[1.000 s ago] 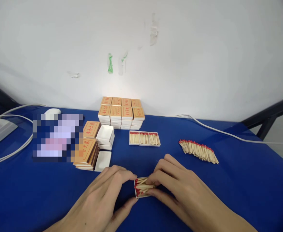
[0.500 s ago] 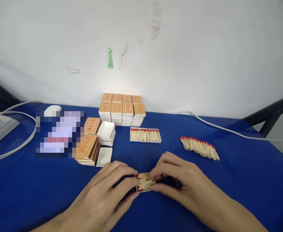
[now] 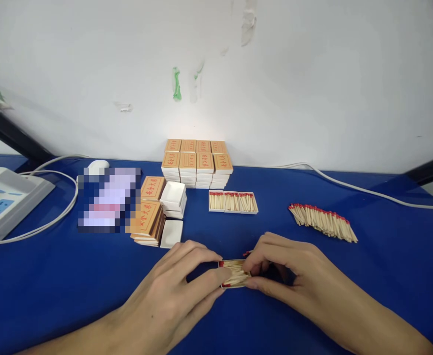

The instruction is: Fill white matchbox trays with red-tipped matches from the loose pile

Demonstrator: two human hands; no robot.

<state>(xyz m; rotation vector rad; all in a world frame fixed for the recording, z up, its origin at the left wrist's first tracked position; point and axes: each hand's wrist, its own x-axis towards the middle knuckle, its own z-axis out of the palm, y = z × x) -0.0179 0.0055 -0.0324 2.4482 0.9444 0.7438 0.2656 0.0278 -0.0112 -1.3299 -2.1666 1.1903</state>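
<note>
Red characters mark the orange matchbox covers (image 3: 197, 161) — too small to read.

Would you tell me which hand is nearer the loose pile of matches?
Right. The right hand lies below-left of the pile; the left hand is farther left.

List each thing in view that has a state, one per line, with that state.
Left hand: gripping the tray.
Right hand: pinching the tray's other end.
Matchbox tray: open, filled with matches.
Three trays: open, filled.
Loose matches: lying heaped.
Matchbox stacks: closed.
White trays: empty, stacked.
</note>
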